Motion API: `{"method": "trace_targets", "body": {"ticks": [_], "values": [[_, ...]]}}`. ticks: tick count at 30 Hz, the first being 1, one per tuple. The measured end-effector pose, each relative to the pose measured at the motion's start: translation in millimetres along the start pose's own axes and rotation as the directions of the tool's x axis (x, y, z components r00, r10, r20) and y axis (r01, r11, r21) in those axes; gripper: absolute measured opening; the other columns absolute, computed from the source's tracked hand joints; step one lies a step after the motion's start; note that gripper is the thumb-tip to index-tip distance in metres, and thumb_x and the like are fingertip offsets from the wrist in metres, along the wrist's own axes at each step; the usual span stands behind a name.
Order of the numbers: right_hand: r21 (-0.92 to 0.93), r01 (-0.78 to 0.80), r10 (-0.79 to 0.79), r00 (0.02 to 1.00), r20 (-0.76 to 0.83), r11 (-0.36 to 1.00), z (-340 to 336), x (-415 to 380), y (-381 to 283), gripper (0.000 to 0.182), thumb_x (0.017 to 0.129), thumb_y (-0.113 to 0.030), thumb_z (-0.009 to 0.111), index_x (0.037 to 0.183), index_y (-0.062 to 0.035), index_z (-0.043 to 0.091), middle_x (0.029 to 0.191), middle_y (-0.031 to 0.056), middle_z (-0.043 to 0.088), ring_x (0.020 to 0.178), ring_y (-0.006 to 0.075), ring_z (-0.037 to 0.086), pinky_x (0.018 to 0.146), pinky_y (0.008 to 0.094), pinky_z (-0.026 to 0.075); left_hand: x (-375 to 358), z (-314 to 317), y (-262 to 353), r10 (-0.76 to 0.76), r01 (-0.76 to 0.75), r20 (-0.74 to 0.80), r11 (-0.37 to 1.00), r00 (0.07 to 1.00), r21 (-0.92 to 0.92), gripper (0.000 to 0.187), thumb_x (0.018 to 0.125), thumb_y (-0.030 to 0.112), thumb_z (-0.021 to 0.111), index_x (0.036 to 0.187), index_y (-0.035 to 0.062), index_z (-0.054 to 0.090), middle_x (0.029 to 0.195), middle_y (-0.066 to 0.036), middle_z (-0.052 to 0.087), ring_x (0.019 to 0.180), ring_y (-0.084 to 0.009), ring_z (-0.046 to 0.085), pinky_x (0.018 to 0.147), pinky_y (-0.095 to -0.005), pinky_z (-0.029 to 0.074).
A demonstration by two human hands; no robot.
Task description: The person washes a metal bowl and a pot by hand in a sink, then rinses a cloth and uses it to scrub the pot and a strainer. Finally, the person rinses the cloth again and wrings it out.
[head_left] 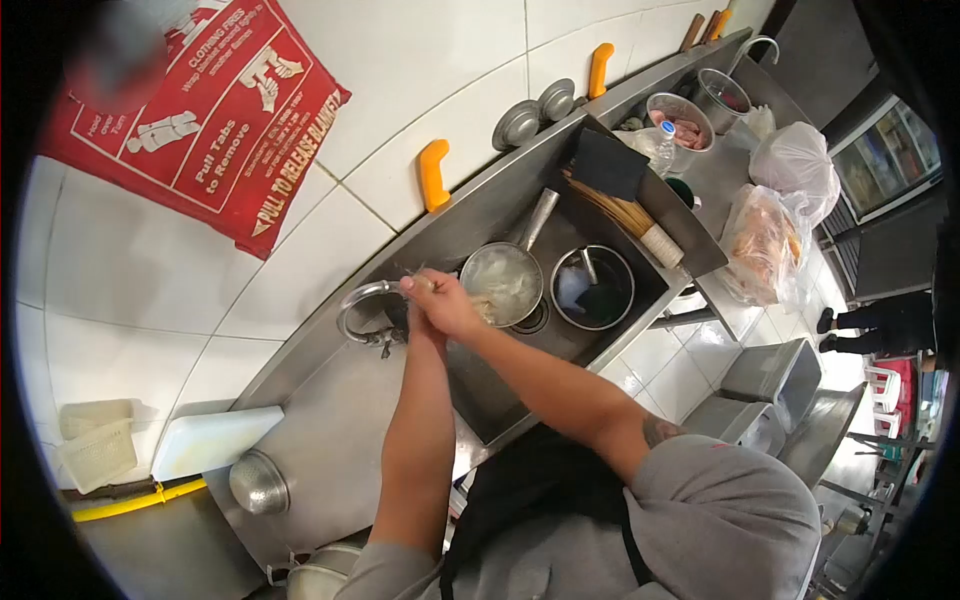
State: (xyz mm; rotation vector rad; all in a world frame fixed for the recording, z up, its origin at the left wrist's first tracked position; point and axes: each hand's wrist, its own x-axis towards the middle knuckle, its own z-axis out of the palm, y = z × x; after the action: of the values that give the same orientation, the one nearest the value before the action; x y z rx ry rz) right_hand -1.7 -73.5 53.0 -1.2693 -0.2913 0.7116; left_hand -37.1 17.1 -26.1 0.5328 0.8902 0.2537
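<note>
My two hands meet beside the curved metal tap (362, 300), over the left edge of the pan. My right hand (452, 306) is closed, with its fingers pressed in; what it holds is too small to name. Close against it, my left hand (420, 320) is mostly covered and its fingers are hidden. A long-handled metal pan (503, 280) with cloudy liquid sits in the sink (485, 385), and something pale shows at its rim by my right hand. Right of the pan stands a round metal pot (606, 318) holding dark liquid and a utensil.
A bundle of thin sticks (630, 220) lies beyond the pot. Farther right are a bowl of meat (680, 125), a clear bottle (655, 148) and plastic bags (768, 240). A white board (215, 443) and a metal bowl (259, 482) are at left. Another person's legs (880, 325) show far right.
</note>
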Motion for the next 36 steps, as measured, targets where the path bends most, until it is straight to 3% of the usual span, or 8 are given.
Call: {"method": "trace_targets", "body": {"ticks": [6,9,15,18,21,24,31,36], "values": [[-0.591,0.32,-0.36,0.932,0.053,0.741,-44,26,33,0.043,0.09,-0.042,0.06,0.092,0.0007,0.066,0.09,0.0168,0.064,0.08,0.0311,0.062,0.077,0.0381,0.047,-28,28,21,-0.088,0.071,0.097,0.983,0.991,0.167,0.034,0.096,0.029,0.048,0.117,0.004,0.055,0.118,-0.012,0.06,0.105,-0.0264,0.06,0.093,-0.0404,0.048],[-0.676,-0.02,0.285,0.915,0.284,0.737,-91,19,12,0.038,0.091,-0.035,0.061,0.093,0.0023,0.066,0.096,0.0144,0.065,0.085,0.0243,0.063,0.079,0.0371,0.048,-49,20,36,0.056,-0.052,0.213,0.998,0.975,-0.022,0.029,0.096,0.021,0.046,0.116,0.0021,0.056,0.115,-0.013,0.061,0.104,-0.0289,0.06,0.091,-0.0421,0.049],[0.369,-0.13,0.093,0.989,0.118,0.92,-22,5,5,0.027,0.089,-0.025,0.065,0.087,0.0023,0.067,0.087,0.0128,0.065,0.082,0.0207,0.062,0.076,0.0343,0.048,12,-16,-2,0.106,-0.023,0.401,0.978,0.91,-0.206,0.025,0.098,0.023,0.044,0.107,0.0051,0.058,0.105,-0.011,0.062,0.096,-0.024,0.062,0.084,-0.0386,0.053],[-0.37,0.303,-0.328,0.945,-0.006,0.878,11,4,7,0.039,0.089,-0.035,0.063,0.078,0.0017,0.067,0.079,0.0162,0.062,0.074,0.0307,0.061,0.071,0.0399,0.048,30,-26,-15,0.214,0.077,0.775,0.944,0.595,-0.32,0.024,0.098,0.026,0.043,0.102,0.0069,0.058,0.101,-0.009,0.062,0.093,-0.0225,0.062,0.084,-0.0383,0.052],[-0.612,0.433,-0.546,0.838,0.003,0.662,-16,22,15,0.041,0.088,-0.038,0.063,0.079,0.0021,0.066,0.082,0.02,0.062,0.077,0.0323,0.06,0.074,0.0399,0.047,-5,6,8,-0.031,0.025,0.298,0.999,0.954,0.027,0.027,0.099,0.029,0.042,0.098,0.0075,0.058,0.099,-0.007,0.062,0.094,-0.0234,0.061,0.088,-0.04,0.05],[-0.672,0.032,0.16,0.962,0.221,0.74,-74,31,10,0.041,0.087,-0.039,0.063,0.083,0.0014,0.068,0.089,0.0176,0.066,0.084,0.03,0.062,0.081,0.0375,0.047,-45,13,34,-0.106,0.1,0.249,0.994,0.963,0.036,0.032,0.099,0.03,0.039,0.105,0.0053,0.058,0.106,-0.01,0.062,0.101,-0.0277,0.06,0.093,-0.0432,0.047],[0.377,-0.062,-0.037,0.967,0.251,0.924,-45,6,-1,0.026,0.087,-0.023,0.067,0.106,-0.005,0.066,0.086,0.0021,0.066,0.084,0.0122,0.061,0.075,0.0307,0.049,-20,-3,20,-0.035,0.034,-0.005,0.99,0.999,-0.133,0.034,0.097,0.026,0.039,0.114,0.0027,0.057,0.117,-0.013,0.061,0.107,-0.0286,0.059,0.094,-0.0434,0.048],[-0.513,0.466,-0.425,0.882,0.203,0.721,-2,4,15,0.017,0.086,-0.013,0.061,0.1,-0.0045,0.063,0.084,0.0059,0.066,0.075,0.0265,0.06,0.07,0.0323,0.049,22,-7,-6,0.271,-0.065,0.765,0.955,0.585,-0.289,0.037,0.094,0.038,0.048,0.108,0.0062,0.061,0.109,-0.008,0.064,0.099,-0.0251,0.062,0.087,-0.0393,0.051]]}}
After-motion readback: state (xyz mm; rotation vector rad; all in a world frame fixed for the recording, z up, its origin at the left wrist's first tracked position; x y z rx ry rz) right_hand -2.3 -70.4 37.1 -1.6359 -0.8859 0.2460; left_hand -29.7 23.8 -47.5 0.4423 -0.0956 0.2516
